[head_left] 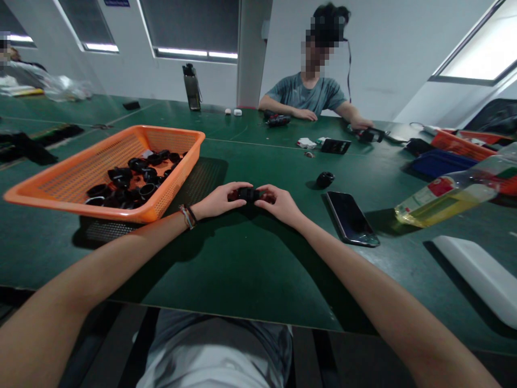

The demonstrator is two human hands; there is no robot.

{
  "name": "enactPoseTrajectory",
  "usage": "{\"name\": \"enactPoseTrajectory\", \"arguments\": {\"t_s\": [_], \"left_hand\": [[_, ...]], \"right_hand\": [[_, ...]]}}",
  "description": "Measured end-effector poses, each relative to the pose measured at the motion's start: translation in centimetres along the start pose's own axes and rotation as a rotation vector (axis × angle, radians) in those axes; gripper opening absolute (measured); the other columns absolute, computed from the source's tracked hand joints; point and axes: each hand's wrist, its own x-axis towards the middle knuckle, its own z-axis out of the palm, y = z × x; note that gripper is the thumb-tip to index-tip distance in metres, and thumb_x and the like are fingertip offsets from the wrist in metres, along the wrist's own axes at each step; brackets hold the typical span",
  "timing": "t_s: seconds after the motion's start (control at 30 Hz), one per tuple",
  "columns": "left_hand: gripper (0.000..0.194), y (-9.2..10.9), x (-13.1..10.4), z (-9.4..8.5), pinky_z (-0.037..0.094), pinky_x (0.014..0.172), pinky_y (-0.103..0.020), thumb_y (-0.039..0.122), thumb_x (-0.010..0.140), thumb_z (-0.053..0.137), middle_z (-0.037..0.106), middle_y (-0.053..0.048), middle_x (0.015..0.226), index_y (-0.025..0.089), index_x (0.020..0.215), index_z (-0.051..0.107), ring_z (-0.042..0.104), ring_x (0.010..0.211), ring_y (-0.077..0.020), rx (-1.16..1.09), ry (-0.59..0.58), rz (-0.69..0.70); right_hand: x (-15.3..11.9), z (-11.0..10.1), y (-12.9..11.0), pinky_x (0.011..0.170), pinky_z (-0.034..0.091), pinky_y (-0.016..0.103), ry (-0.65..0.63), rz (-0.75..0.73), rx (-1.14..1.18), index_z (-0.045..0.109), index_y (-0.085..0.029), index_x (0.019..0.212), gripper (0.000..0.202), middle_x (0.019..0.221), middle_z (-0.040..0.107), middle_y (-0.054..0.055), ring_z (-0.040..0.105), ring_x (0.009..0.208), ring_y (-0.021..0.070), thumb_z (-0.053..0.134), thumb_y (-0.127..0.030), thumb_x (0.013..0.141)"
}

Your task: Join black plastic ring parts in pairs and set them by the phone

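Holding hands: the person's left hand [218, 200] and right hand [283, 205] are close together, fingertips of both clamped on one small black part [247, 194], one at either end.
Black part: it sits between the fingers, low over the near middle of the table, its finer shape too dark for me to tell.
Green table: a broad, dull-shining top [242, 269] with thin seam lines, running from the person's lap to the far wall; soft shadows lie under the arms.
Orange basket: just left of the hands, its holed wall [161, 206] throwing a dotted shadow; black pieces [121, 178] are heaped inside.
Right of the hands: a loose black piece [325, 180], a dark-screened phone [351, 218] lying flat, a bottle [448, 196] of yellow liquid, and a white slab-like thing [476, 275] near the edge.
Far side: a co-worker [313, 94] in a grey-blue shirt sits across from us, one hand on the tabletop beside a dark tool [278, 120]; a drink bottle [191, 89] stands upright further left.
Room: pale walls [218, 81], dark-shaded windows [191, 24] with bright strips along the bottom, and a glaring pane [480, 51] at right.
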Motion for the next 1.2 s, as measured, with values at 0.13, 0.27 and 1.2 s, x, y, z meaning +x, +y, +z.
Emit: {"name": "enactPoseTrajectory", "arguments": {"t_s": [0.13, 0.27, 1.2], "left_hand": [[0.047, -0.03, -0.01, -0.05, 0.047, 0.082, -0.033, 0.032, 0.077, 0.056, 0.058, -0.009, 0.115, 0.017, 0.121, 0.050, 0.058, 0.092, -0.0182, -0.007, 0.004, 0.022], [0.047, 0.01, -0.03, -0.11, 0.047, 0.083, -0.033, 0.032, 0.076, 0.057, 0.057, -0.010, 0.116, 0.015, 0.120, 0.050, 0.057, 0.095, -0.0187, -0.014, 0.008, 0.030], [0.050, 0.09, 0.09, -0.07, 0.047, 0.083, -0.034, 0.033, 0.076, 0.056, 0.059, -0.011, 0.114, 0.013, 0.121, 0.048, 0.060, 0.093, -0.0195, -0.057, -0.019, -0.016]], "right_hand": [[0.01, 0.00, 0.01, 0.059, 0.044, 0.028, -0.007, 0.006, -0.004, 0.060, -0.017, 0.094, 0.026, 0.064, 0.061, -0.002, 0.056, 0.057, 0.0123, 0.063, -0.026, 0.070], [-0.01, -0.03, 0.04, 0.059, 0.044, 0.027, -0.009, -0.005, -0.009, 0.060, -0.016, 0.094, 0.027, 0.067, 0.062, -0.001, 0.055, 0.057, 0.0119, 0.063, -0.027, 0.070], [-0.23, 0.11, -0.27, 0.066, 0.046, 0.030, -0.018, -0.003, 0.034, 0.054, -0.017, 0.096, 0.025, 0.064, 0.059, -0.003, 0.059, 0.063, 0.0139, 0.060, -0.019, 0.071]]}}
